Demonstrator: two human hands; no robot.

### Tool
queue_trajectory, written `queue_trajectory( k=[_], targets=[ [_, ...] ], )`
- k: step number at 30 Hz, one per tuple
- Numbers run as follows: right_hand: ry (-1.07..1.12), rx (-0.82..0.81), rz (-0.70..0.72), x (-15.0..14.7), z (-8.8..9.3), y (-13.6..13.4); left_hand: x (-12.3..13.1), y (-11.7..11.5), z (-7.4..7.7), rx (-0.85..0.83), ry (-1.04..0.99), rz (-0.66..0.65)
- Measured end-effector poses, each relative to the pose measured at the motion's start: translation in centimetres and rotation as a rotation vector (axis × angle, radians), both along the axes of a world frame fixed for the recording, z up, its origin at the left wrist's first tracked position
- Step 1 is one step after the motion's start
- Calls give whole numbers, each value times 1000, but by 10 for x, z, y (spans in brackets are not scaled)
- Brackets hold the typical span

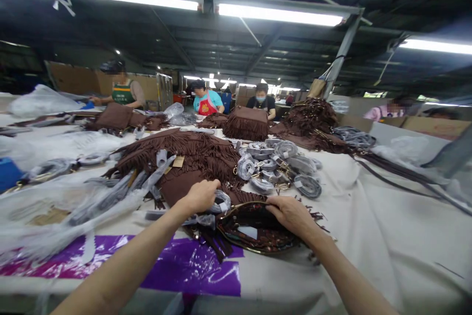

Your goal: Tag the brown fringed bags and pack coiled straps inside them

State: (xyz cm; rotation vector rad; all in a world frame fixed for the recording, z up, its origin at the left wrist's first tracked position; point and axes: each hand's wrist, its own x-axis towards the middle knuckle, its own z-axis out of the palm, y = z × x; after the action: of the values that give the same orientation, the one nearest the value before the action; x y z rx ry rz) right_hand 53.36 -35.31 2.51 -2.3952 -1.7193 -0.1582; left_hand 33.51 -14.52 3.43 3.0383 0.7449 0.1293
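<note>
A brown fringed handbag [258, 247] lies in front of me with its zipped mouth spread wide, showing a dark patterned lining and a pale slip [248, 232] inside. My right hand [289, 213] is closed on the far right part of its rim. At the bag's left end, my left hand [201, 197] is closed on a coiled strap [222, 202] in clear wrapping; its fingertips are partly hidden. Just beyond both hands, a heap of brown fringed bags [184, 150] covers the table, with a tan tag [179, 161] on it.
Several wrapped coiled straps [271, 160] lie piled beyond the bag. Clear plastic bags [73, 207] spread over the left side, beside purple film [191, 266] at the front edge. Across the white-covered table [361, 236], co-workers [208, 101] work near more brown bags [246, 122].
</note>
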Motion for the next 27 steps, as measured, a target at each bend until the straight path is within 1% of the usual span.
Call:
queue_trajectory(
  k=[2,4,6,8,10,11,12,13,14,16,17,18,19,21,22,23,25,27],
  targets=[
    [30,-3,10,2,0,1,7,2,-8,0,38,-25],
    [61,-11,18,4,-1,1,12,3,-8,23,46,-15],
    [93,-20,21,8,-3,1,11,-2,5,81,4,24],
    [129,-21,21,13,-2,4,5,-14,25,176,-110,59],
    [166,-12,27,17,-1,8,-5,-37,44,247,-235,74],
    [184,-3,34,18,0,11,-8,-52,49,254,-276,72],
    [202,7,45,19,1,13,-10,-68,49,238,-291,56],
    [219,17,59,19,2,16,-10,-86,45,203,-279,27],
    [236,26,76,19,3,18,-6,-103,37,164,-254,-26],
    [270,41,117,16,4,20,10,-132,14,102,-183,-176],
    [287,49,139,14,6,20,21,-142,2,84,-153,-229],
    [304,61,157,13,7,19,32,-148,-9,61,-144,-228],
    [319,77,169,12,8,17,43,-150,-17,31,-155,-190],
    [350,107,176,12,11,13,56,-143,-25,-74,-200,-71],
    [366,116,174,13,13,11,59,-137,-27,-165,-231,-28],
    [382,122,172,13,14,9,58,-129,-28,-282,-269,-14],
    [414,125,171,13,17,6,50,-117,-31,-576,-359,-49],
    [435,138,177,9,20,4,39,-114,-36,-869,-440,-119]
  ],
)
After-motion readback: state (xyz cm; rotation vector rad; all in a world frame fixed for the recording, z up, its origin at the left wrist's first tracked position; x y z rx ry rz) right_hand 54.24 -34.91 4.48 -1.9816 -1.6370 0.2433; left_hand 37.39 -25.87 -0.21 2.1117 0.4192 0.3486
